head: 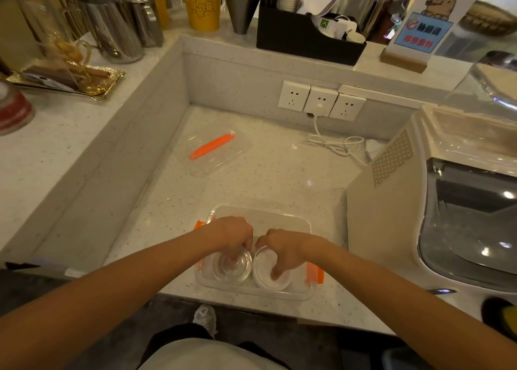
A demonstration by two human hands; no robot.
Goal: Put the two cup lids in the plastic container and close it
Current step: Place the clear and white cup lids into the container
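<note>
A clear plastic container [282, 219] with orange side clips sits near the counter's front edge. Inside it lie two cup lids side by side: a clear lid [237, 269] on the left and a white lid [265, 281] on the right. My left hand [232, 231] reaches down onto the clear lid, its fingers pinching it. Over the white lid my right hand [282, 248] has its fingers curled on the lid's rim and inside. The container's clear cover [215, 153], with an orange clip on it, lies apart on the counter farther back, to the left.
A large cream machine [419, 196] stands right of the container. Three wall sockets [321, 99] with a white cable [335, 143] are at the back. The raised ledge at left and behind carries metal jugs [112, 25], a yellow cup [202, 4], a black box [302, 38] and a sign [419, 34].
</note>
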